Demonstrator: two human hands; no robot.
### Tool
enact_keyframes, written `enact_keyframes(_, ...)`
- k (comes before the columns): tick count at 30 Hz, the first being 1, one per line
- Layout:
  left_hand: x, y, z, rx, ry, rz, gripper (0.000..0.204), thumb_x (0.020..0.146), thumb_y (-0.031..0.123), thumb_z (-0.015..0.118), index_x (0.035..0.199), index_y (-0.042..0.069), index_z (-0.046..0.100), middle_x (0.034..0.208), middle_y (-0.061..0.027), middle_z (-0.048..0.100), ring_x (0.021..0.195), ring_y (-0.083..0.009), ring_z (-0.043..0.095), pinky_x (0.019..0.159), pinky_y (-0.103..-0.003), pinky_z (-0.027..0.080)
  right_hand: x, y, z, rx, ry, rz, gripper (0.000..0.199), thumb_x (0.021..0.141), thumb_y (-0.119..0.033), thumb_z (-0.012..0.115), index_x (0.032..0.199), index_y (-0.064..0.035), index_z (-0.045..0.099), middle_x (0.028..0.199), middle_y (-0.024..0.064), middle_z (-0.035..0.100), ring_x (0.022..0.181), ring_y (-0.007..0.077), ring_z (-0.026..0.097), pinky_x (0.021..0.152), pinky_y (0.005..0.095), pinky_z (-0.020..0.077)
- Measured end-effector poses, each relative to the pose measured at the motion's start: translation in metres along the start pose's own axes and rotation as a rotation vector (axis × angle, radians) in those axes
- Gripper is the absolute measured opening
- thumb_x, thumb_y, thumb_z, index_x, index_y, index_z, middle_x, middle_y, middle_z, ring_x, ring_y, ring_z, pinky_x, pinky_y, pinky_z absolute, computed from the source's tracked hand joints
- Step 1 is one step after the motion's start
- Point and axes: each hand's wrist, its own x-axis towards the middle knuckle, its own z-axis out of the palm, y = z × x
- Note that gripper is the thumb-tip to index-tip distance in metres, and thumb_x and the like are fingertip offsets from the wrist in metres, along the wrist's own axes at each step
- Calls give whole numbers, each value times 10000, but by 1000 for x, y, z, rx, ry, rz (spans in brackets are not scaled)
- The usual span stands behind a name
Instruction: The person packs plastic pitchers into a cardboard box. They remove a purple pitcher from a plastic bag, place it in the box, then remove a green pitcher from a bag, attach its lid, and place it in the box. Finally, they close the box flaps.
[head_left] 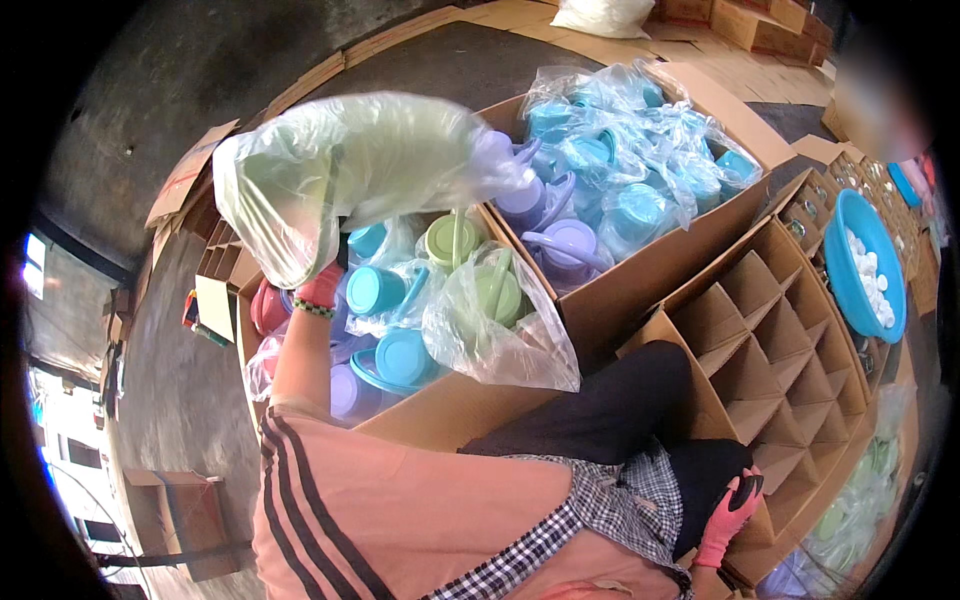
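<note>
From the head view, the left hand [320, 288], gloved pink, is clenched on a clear plastic bag holding a pale green jug [345, 170], raised above a brown cardboard box of pastel plastic jugs [440, 410]. The right hand [730, 515] rests with a loose, empty grip by a cardboard divider grid [770, 330]. A dark concrete floor [180, 370] lies around.

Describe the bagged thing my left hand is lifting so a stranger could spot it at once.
Start at the big cardboard box of plastic jugs left of centre. Above its far left corner, the left hand in a pink glove holds up a pale green plastic jug in a clear bag. It alone hangs above the box.
</note>
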Motion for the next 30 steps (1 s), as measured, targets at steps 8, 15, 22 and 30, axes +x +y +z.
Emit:
enact_keyframes(8, -36, 14, 17, -513, 45, -566, 177, 777, 213, 545, 866, 62, 571, 819, -37, 544, 710, -185, 509, 685, -315, 429, 7, -17, -3, -77, -95, -3, 189, 813, -89, 502, 962, 27, 517, 1035, 165, 506, 998, 305, 459, 883, 364, 342)
enact_keyframes(15, -14, -9, 58, -104, -160, -495, 291, 760, 243, 560, 978, 52, 533, 947, -103, 521, 836, -248, 499, 752, -344, 421, 15, -35, 4, -365, -134, -77, 209, 784, -126, 529, 940, 11, 509, 1018, 177, 484, 971, 348, 439, 852, 409, 337)
enact_keyframes(22, -9, -21, 145, -13, -327, -596, 388, 741, 266, 557, 1043, 28, 507, 1029, -180, 500, 931, -329, 480, 804, -378, 405, 10, -43, 1, -404, -136, -34, 228, 791, -143, 525, 953, 16, 506, 1061, 180, 469, 1014, 361, 414, 871, 421, 325)
enact_keyframes(30, -8, 47, 117, 438, 145, -669, 663, 657, 309, 639, 1174, -20, 386, 1221, -296, 320, 1113, -400, 370, 933, -391, 325, 5, -32, -3, -363, -116, 28, 241, 780, -139, 538, 958, 20, 503, 1048, 188, 472, 1011, 358, 427, 869, 415, 331)
